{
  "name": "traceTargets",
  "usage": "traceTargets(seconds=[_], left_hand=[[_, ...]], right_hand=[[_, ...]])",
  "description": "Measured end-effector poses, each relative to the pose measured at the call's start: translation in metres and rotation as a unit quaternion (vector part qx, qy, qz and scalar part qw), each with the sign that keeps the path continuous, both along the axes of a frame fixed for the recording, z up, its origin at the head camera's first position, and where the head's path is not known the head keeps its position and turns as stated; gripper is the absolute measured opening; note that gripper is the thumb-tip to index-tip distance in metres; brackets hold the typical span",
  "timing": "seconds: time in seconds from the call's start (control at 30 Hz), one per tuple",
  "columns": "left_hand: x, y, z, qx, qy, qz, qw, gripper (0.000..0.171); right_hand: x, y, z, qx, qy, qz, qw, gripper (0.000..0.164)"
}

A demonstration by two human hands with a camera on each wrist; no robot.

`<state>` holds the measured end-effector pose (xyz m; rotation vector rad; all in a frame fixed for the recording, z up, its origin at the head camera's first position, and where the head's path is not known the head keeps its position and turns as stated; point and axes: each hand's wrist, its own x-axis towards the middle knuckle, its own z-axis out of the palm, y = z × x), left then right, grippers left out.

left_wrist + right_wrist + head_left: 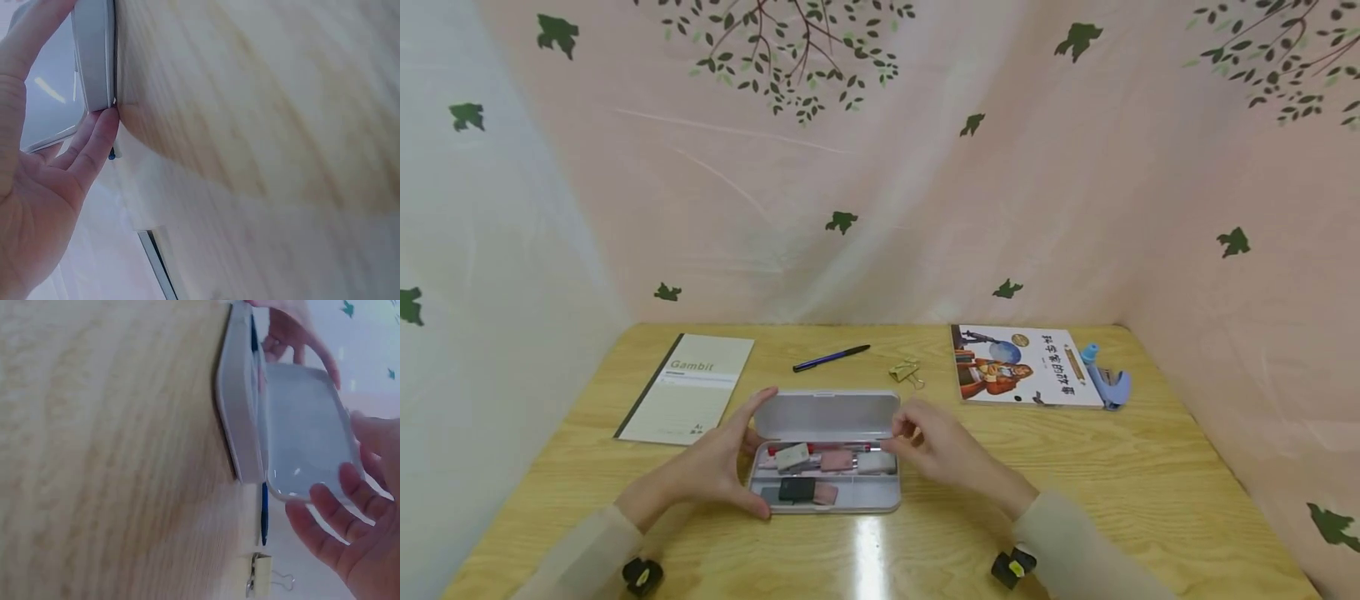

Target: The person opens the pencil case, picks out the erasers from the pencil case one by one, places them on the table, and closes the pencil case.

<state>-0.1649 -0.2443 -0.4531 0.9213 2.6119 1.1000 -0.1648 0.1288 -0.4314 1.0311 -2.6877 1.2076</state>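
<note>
On the table lies an open pencil case (876, 497), its pale lid (823, 414) raised at the back. Inside are several erasers, among them a white eraser (792, 457), a pink eraser (837, 460) and a black eraser (797, 488), with a red pen (782, 449) at the back. My left hand (724, 460) grips the case's left end, thumb at the front corner and fingers up by the lid. At the right end is my right hand (942, 446), its fingers (331, 515) spread and slightly bent at the lid's edge.
Behind the case lie a blue pen (831, 358) and a gold binder clip (904, 369). A notebook (700, 383) is at the left. An illustrated book (1026, 367) lies at the back right, with a blue tape dispenser (1111, 387) against its right edge.
</note>
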Motion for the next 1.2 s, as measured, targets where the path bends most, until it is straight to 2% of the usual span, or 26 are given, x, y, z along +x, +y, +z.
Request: traceTargets(seconds=[0.03,0.13,0.2,0.3,0.5,0.7,0.9,1.0,1.2], left_hand=[[0.0,0.0,0.001,-0.002,-0.002,0.002,1.0,0.149],[0.0,0.0,0.003,-0.002,-0.014,0.004,0.9999,0.149],[0.0,0.001,0.003,0.001,-0.017,0.003,0.9999,0.149],[-0.001,0.002,0.001,0.005,-0.018,0.002,0.9998,0.151],[-0.001,0.002,0.0,0.013,-0.02,0.006,0.9997,0.151],[0.003,-0.001,0.0,0.018,-0.025,0.014,0.9994,0.151],[0.007,-0.001,0.0,0.052,-0.029,0.002,0.9982,0.149],[0.008,-0.001,0.002,0.063,-0.034,-0.002,0.9974,0.148],[0.008,0.0,0.003,0.049,-0.04,0.014,0.9979,0.146]], right_hand=[[0.003,-0.001,0.0,0.022,0.031,0.018,0.999,0.017],[0.009,-0.004,0.0,0.096,0.088,0.044,0.991,0.029],[0.011,-0.005,-0.001,0.135,0.104,0.046,0.984,0.032],[0.01,-0.006,-0.005,0.166,0.104,0.047,0.979,0.031],[0.008,-0.005,-0.012,0.181,0.089,0.051,0.978,0.03],[0.006,-0.006,-0.011,0.185,0.083,0.055,0.978,0.03],[0.008,-0.008,-0.008,0.195,0.099,0.057,0.974,0.029],[0.008,-0.009,-0.007,0.199,0.091,0.057,0.974,0.031],[0.005,-0.01,-0.008,0.206,0.062,0.054,0.975,0.033]])
